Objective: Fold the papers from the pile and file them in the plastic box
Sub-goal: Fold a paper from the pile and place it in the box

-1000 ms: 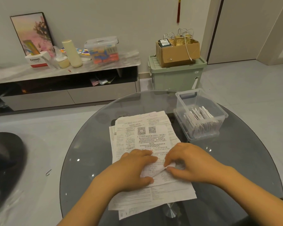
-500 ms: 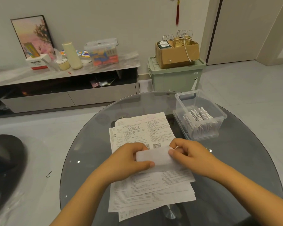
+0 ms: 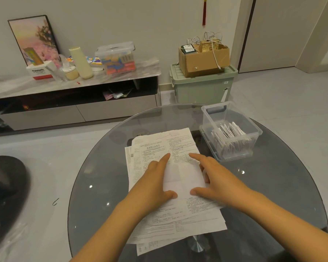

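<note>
A pile of printed papers [image 3: 159,148] lies in the middle of the round glass table [image 3: 95,182]. On top of it sits a folded sheet [image 3: 184,178], blank side up. My left hand [image 3: 155,180] presses its left edge with index finger and thumb stretched out. My right hand [image 3: 214,178] presses its right edge the same way, index finger pointing to the far corner. A clear plastic box [image 3: 233,114] stands at the right of the pile and holds several folded papers [image 3: 229,137] on edge.
Beyond the table stands a green storage bin [image 3: 203,87] with a cardboard box [image 3: 203,61] on it. A low cabinet [image 3: 74,110] with clutter runs along the wall at left. A dark seat [image 3: 6,186] is at the far left.
The top sheet was lifted at its near edge and folded over away from me. Both hands now lie flat on the fold, fingers spread, instead of pinching the paper.
</note>
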A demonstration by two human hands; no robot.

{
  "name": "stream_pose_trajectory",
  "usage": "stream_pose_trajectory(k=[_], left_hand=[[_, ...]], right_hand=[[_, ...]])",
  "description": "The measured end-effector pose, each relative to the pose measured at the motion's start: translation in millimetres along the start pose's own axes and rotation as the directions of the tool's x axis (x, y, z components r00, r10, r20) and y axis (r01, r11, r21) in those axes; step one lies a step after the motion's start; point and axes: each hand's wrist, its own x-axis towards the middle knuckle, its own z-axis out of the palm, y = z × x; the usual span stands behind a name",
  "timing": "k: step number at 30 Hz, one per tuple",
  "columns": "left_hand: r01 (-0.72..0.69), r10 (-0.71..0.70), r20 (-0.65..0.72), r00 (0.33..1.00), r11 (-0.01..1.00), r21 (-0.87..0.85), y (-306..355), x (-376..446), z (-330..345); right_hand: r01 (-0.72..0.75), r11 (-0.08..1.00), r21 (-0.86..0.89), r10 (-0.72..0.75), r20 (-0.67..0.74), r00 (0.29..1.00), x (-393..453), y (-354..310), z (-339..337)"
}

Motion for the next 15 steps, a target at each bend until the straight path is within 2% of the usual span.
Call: stream_pose_trajectory(k=[5,8,11,15], left_hand=[[0.009,-0.004,-0.051,0.999,0.995,0.097,-9.2,1.9,0.2],[-0.070,0.087,-0.086,0.993,0.980,0.185,-7.8,1.5,-1.1],[-0.154,0.163,-0.021,0.986,0.961,0.230,-4.8,-0.6,-0.2],[-0.162,0.150,0.067,0.986,0.954,0.251,-6.0,-3.2,2.8]], right_hand=[[0.076,0.985,-0.155,-0.077,-0.005,0.997,-1.9,4.5,-6.2],[0.187,0.943,-0.277,-0.186,0.030,0.982,-3.1,1.5,-10.2],[0.280,0.906,-0.317,-0.256,0.116,0.960,-2.4,2.4,-10.3],[0.304,0.897,-0.321,-0.265,0.158,0.951,-1.6,5.4,-10.3]])
